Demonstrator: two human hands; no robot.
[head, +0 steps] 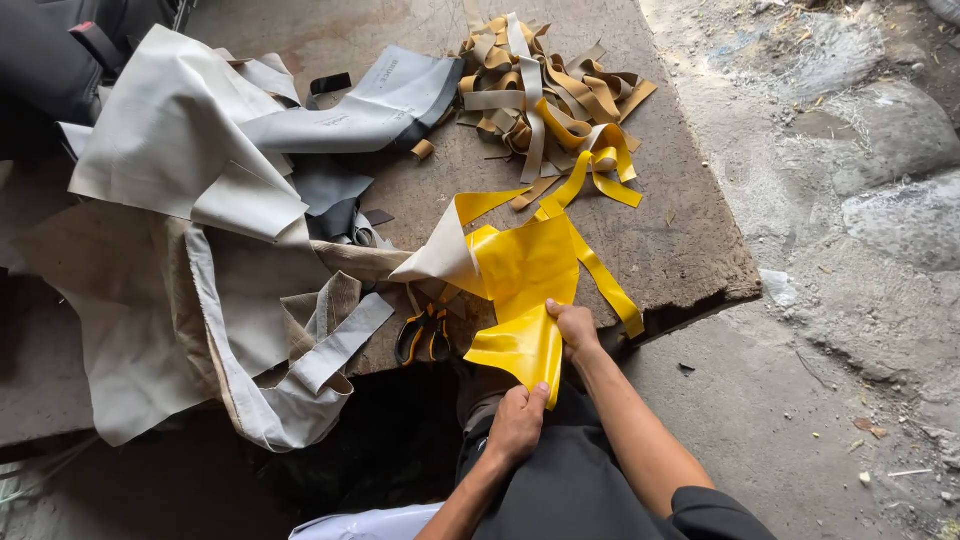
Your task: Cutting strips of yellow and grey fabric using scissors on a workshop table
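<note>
Yellow sheet point(525, 275) lies over the board's point(680, 240) near edge, at 6 o'clock from the strip pile point(545, 90); it looks light, limp and slick, best pinched at an edge. Left hand point(517, 422) pinches its lower corner; right hand point(574, 326) grips its side edge.

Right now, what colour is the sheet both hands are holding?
Bright glossy yellow; the sheet shows a pale off-white underside where it folds, seen in the head view.

No packages, labels, signs, screens (only faint print, grey sheet point(375, 100)).
</note>
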